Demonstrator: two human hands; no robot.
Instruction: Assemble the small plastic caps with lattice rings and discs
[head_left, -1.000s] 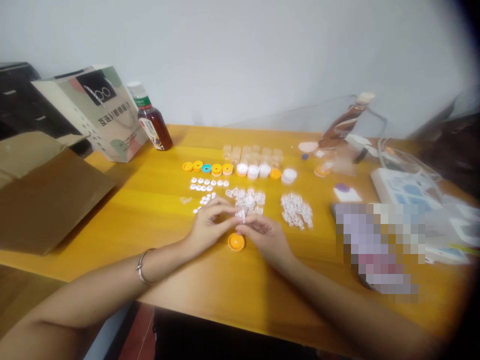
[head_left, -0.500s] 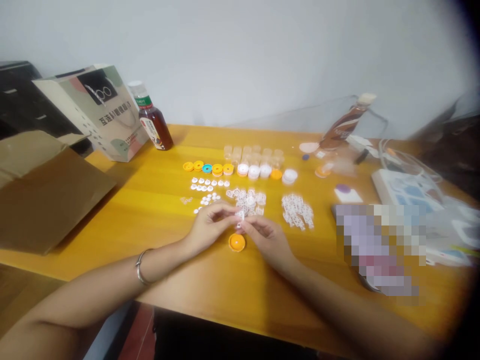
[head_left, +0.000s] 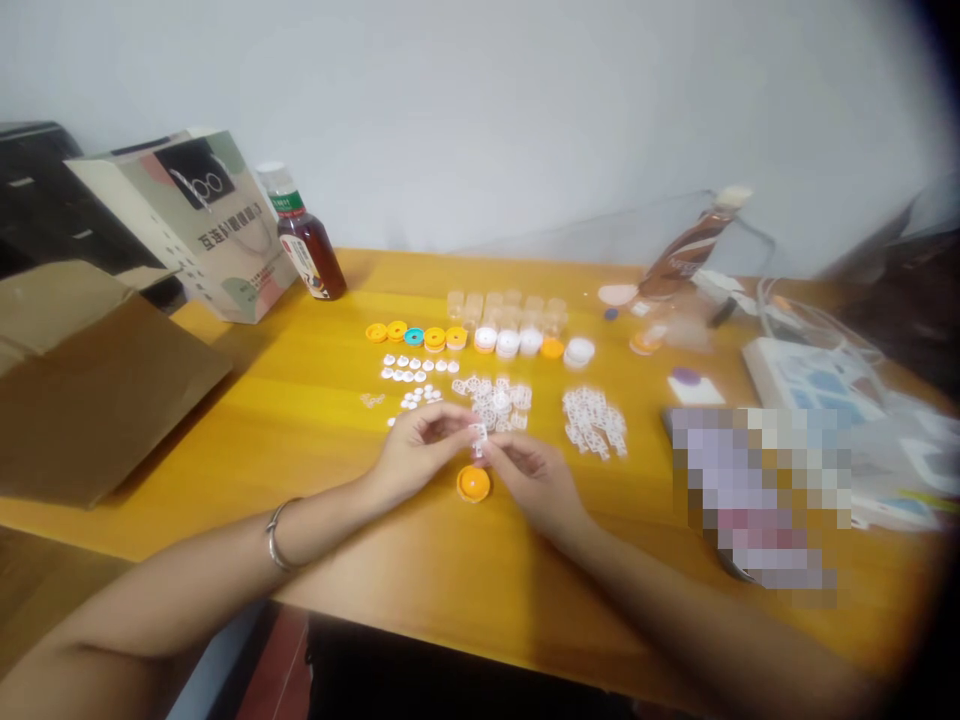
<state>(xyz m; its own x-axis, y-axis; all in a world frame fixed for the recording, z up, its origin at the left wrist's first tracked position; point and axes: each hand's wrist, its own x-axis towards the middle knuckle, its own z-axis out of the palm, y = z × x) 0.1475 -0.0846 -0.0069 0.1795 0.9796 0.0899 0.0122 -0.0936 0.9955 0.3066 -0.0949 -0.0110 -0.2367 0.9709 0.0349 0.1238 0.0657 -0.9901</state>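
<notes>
Between the fingertips of both hands is a small white plastic piece [head_left: 478,438] with cut-out holes. My left hand [head_left: 420,448] pinches it from the left, and my right hand [head_left: 534,478] pinches its lower right side. Just below the fingers, an orange round cap [head_left: 473,484] lies on the table. Beyond the hands spreads a pile of similar white cut-out pieces [head_left: 499,398]. A second heap of white pieces [head_left: 595,422] lies to the right. Small white round parts [head_left: 420,396] sit beside my left hand, partly hidden by it.
Orange, blue and white caps form a row [head_left: 435,340], with clear small cups [head_left: 506,305] behind. Left stand a cardboard box [head_left: 97,380], a paper bag [head_left: 217,230] and a dark bottle [head_left: 307,245]. On the right are a brown bottle [head_left: 690,245], a white box [head_left: 810,390] and a pixelated object [head_left: 750,490].
The white piece has turned slightly between the fingertips. Both hands stay in nearly the same place, and the objects on the table have not moved.
</notes>
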